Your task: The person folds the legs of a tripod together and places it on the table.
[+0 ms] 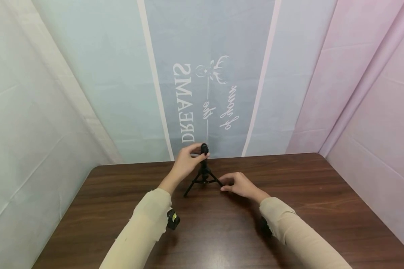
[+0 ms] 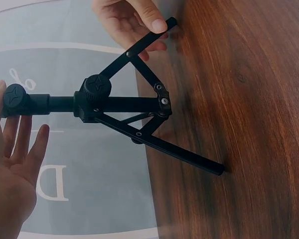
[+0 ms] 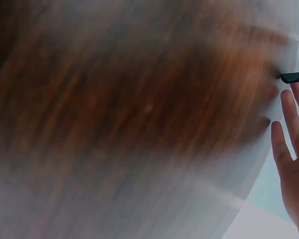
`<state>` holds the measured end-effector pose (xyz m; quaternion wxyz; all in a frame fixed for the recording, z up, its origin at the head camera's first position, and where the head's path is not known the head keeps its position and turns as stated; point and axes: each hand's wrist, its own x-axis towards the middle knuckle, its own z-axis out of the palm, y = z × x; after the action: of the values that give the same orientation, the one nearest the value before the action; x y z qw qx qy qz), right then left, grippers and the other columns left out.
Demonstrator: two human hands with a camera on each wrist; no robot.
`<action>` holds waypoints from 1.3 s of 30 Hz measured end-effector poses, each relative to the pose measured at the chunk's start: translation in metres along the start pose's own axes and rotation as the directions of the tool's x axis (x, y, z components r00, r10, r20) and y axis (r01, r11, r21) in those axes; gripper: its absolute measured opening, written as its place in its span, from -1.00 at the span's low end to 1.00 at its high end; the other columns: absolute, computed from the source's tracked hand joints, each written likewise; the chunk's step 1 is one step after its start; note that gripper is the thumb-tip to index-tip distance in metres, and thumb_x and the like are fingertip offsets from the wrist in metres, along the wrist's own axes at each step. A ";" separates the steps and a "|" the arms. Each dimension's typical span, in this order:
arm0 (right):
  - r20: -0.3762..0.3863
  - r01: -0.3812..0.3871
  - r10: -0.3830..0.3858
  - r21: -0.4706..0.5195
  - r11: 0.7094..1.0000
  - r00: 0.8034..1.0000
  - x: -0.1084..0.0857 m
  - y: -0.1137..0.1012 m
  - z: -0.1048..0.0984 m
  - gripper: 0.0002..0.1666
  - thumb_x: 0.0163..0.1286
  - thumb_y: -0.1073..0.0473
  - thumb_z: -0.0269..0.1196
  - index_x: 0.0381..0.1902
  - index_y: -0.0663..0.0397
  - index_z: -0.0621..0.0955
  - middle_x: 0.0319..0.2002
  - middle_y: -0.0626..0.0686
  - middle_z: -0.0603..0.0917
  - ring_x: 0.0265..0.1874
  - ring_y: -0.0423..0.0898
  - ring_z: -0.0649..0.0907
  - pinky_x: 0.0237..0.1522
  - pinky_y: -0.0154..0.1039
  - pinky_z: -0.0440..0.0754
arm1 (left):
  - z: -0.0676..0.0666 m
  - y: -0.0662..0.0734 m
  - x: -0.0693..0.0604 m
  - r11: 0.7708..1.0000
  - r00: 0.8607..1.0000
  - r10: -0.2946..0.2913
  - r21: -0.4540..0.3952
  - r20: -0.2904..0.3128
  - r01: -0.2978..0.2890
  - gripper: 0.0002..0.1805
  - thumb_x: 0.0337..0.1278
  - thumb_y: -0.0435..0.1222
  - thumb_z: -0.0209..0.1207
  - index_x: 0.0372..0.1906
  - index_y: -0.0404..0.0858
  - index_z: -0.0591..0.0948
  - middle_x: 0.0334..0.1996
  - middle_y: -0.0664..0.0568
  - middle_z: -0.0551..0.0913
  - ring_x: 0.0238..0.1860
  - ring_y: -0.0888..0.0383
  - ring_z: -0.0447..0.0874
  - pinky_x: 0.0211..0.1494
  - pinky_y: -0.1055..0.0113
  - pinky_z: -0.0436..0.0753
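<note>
Handling a black tripod (image 1: 204,170), roughly upright near the far edge of the wooden table (image 1: 323,209), with legs splayed. Gripping its top with left hand (image 1: 188,160), thumb on the near side. Pinching one leg (image 2: 139,46) towards its foot with right hand (image 1: 237,184), between thumb and fingers. Seeing a second leg (image 2: 182,155) angled out on the opposite side, free of both hands. Unable to make out the third leg clearly. Also unable to tell contact or clearance beneath the feet.

Judgement: probably adjusting or steadying the pinched leg. For good results, keep the upper hold firm and in line with the central column (image 2: 132,104), so as not to tip it. Move the leg only along its hinge line, never sideways. Watch the strut (image 2: 145,72) for binding; keep fingertips out of that fold. Match the spread to the second leg before easing weight onto the feet. Leave the round knob (image 2: 97,88) alone unless feeling slack in the column.
</note>
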<state>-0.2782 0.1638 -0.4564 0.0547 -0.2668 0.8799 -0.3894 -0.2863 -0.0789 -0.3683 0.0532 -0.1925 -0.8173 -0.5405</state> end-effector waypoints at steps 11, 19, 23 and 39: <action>0.019 0.011 -0.011 -0.026 1.000 1.000 -0.001 0.005 -0.001 -0.84 0.25 0.25 0.42 -0.18 0.11 0.75 -0.32 -0.11 0.73 -0.27 -0.17 0.68 -0.13 -0.12 0.66 | 0.004 0.002 -0.002 1.000 1.000 0.000 -0.004 0.001 0.000 -0.71 0.33 -0.23 0.25 0.10 -0.12 0.67 -0.10 0.09 0.73 -0.03 0.14 0.67 0.08 0.12 0.63; 0.019 0.009 -0.008 -0.056 0.998 1.000 -0.001 0.001 0.001 -0.87 0.27 0.28 0.40 -0.21 0.13 0.76 -0.34 -0.10 0.74 -0.27 -0.16 0.70 -0.17 -0.17 0.67 | 0.012 0.005 -0.008 0.995 0.999 -0.029 0.092 -0.016 0.031 -0.63 0.45 -0.17 0.12 0.28 -0.04 0.57 0.00 0.11 0.72 0.09 0.10 0.65 0.13 0.09 0.60; 0.005 0.001 -0.001 -0.073 0.997 1.000 -0.001 -0.002 0.004 -0.88 0.25 0.29 0.40 -0.23 0.13 0.75 -0.36 -0.10 0.73 -0.29 -0.15 0.70 -0.17 -0.13 0.68 | 0.013 0.005 -0.009 0.997 0.999 -0.038 0.070 -0.035 0.040 -0.65 0.46 -0.20 0.11 0.25 -0.05 0.59 -0.02 0.13 0.73 0.10 0.10 0.64 0.15 0.09 0.59; -0.015 -0.027 0.025 -0.102 0.994 1.000 0.002 -0.005 0.005 -0.91 0.22 0.31 0.41 -0.29 0.09 0.76 -0.41 -0.11 0.72 -0.32 -0.16 0.69 -0.16 -0.13 0.68 | 0.019 0.003 -0.011 0.998 0.996 -0.053 -0.040 -0.075 0.050 -0.69 0.48 -0.22 0.09 0.21 -0.06 0.62 -0.05 0.14 0.74 0.12 0.16 0.63 0.21 0.13 0.56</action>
<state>-0.2756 0.1566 -0.4563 0.0402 -0.2552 0.9024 -0.3447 -0.2727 -0.0641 -0.3771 0.0668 -0.1517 -0.8088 -0.5642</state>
